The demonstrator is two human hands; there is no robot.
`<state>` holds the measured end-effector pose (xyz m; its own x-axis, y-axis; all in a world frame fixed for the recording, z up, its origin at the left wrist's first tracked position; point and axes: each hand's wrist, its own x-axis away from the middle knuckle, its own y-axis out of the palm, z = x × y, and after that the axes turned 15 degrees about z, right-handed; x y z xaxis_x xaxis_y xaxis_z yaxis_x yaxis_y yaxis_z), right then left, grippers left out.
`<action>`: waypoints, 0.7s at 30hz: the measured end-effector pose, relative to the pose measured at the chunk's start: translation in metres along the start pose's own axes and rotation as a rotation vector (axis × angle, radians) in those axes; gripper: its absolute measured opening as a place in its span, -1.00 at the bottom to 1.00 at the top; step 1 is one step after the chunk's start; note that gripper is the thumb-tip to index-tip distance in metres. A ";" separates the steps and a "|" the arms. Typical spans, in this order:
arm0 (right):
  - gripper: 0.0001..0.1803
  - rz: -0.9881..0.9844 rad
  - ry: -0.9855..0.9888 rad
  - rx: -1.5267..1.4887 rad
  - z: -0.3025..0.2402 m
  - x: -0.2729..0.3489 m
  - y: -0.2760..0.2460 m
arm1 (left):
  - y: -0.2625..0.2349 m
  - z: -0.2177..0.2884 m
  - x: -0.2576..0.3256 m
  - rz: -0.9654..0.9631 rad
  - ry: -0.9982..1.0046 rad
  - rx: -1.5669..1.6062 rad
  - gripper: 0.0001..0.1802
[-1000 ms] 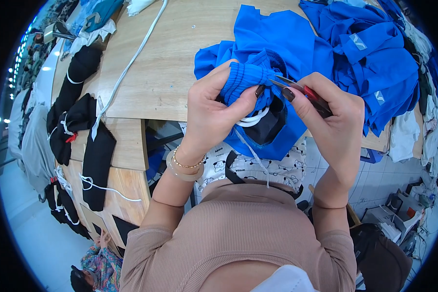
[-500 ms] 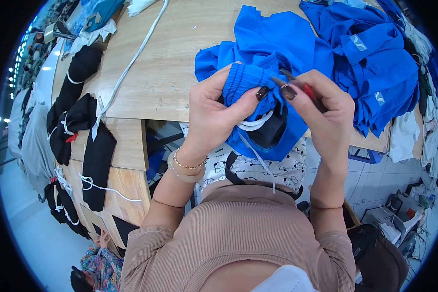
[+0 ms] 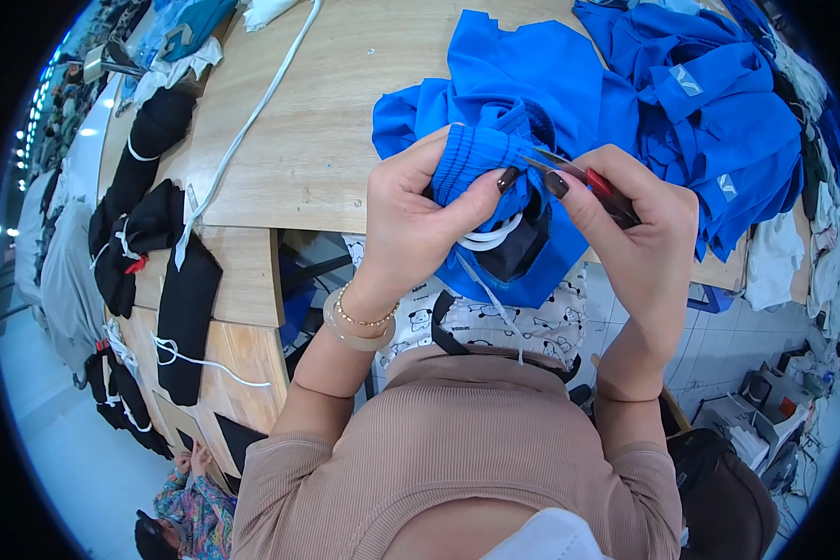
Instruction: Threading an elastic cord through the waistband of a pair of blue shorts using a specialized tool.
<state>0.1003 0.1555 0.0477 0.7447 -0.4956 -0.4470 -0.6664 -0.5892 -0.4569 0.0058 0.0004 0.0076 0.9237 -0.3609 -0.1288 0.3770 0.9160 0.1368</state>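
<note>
A pale wooden table [image 3: 327,121] spreads beyond the left hand [image 3: 411,210], which pinches the blue garment [image 3: 504,145] between both hands; tiled floor [image 3: 714,327] shows past the right hand [image 3: 639,210], closed around small snips [image 3: 603,184]. Fingers hide much of their handle.

garment workshop: worktable [image 3: 308,149], heaped clothes [image 3: 733,135]

Left hand [image 3: 411,215]: most fingers hidden behind blue waistband [image 3: 479,161]; snips [image 3: 601,185] partly covered by right hand [image 3: 642,213].
</note>
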 end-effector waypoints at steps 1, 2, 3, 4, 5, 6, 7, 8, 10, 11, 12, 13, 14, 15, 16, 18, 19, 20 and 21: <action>-0.86 0.001 0.001 0.001 -0.001 0.000 0.000 | 0.000 0.000 0.000 -0.001 0.000 0.000 -0.87; -0.86 -0.001 0.000 0.018 -0.002 -0.001 -0.001 | 0.001 0.000 -0.001 -0.007 0.023 -0.005 -0.87; -0.85 -0.005 0.000 0.033 -0.003 -0.001 -0.001 | 0.001 -0.001 -0.001 -0.011 0.047 -0.010 -0.88; -0.85 -0.006 0.000 0.032 -0.003 -0.001 -0.001 | 0.001 -0.001 -0.001 -0.010 0.047 -0.012 -0.88; -0.85 -0.011 -0.005 0.038 -0.003 -0.001 -0.001 | 0.000 -0.003 -0.002 -0.014 0.080 -0.030 -0.87; -0.86 -0.015 -0.011 0.046 -0.004 -0.001 -0.001 | -0.001 -0.004 -0.002 -0.019 0.113 -0.046 -0.87; -0.86 -0.016 -0.011 0.046 -0.004 -0.001 -0.001 | -0.001 -0.005 -0.003 -0.018 0.113 -0.046 -0.87; -0.85 -0.014 -0.023 0.056 -0.005 -0.001 -0.001 | -0.001 -0.006 -0.003 -0.018 0.146 -0.050 -0.87; -0.85 -0.010 -0.033 0.067 -0.004 -0.001 0.000 | 0.000 -0.005 -0.003 -0.020 0.178 -0.053 -0.87; -0.86 -0.002 -0.017 0.033 -0.003 -0.001 0.001 | 0.001 -0.003 -0.002 -0.012 0.133 -0.044 -0.87; -0.87 0.005 -0.002 -0.001 -0.002 0.000 0.002 | 0.001 -0.001 -0.001 -0.004 0.089 -0.036 -0.87; -0.87 0.005 -0.002 -0.002 -0.001 0.000 0.002 | 0.001 0.000 -0.001 -0.003 0.090 -0.036 -0.87; -0.89 -0.010 0.021 -0.020 0.000 0.000 0.001 | 0.001 0.000 -0.001 -0.003 0.060 -0.011 -0.87; -0.90 -0.023 0.044 -0.038 0.001 0.001 0.001 | 0.001 0.001 -0.001 -0.003 0.030 0.014 -0.88; -0.90 -0.023 0.044 -0.038 0.002 0.002 0.002 | 0.001 0.002 -0.001 -0.003 0.030 0.014 -0.88; -0.90 -0.008 0.056 -0.113 0.005 0.003 0.005 | -0.001 0.002 0.000 -0.005 0.035 0.018 -0.87; -0.90 -0.008 0.056 -0.113 0.006 0.003 0.007 | 0.000 0.001 -0.001 -0.005 0.035 0.018 -0.87; -0.90 0.004 0.061 -0.143 0.006 0.004 0.009 | 0.000 0.000 -0.002 -0.015 0.051 0.008 -0.87; -0.90 0.016 0.067 -0.173 0.006 0.004 0.011 | 0.000 -0.001 -0.002 -0.024 0.068 -0.003 -0.87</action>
<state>0.0959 0.1511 0.0361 0.7389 -0.5438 -0.3979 -0.6661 -0.6789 -0.3089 0.0035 0.0014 0.0072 0.9074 -0.3706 -0.1981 0.3991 0.9077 0.1300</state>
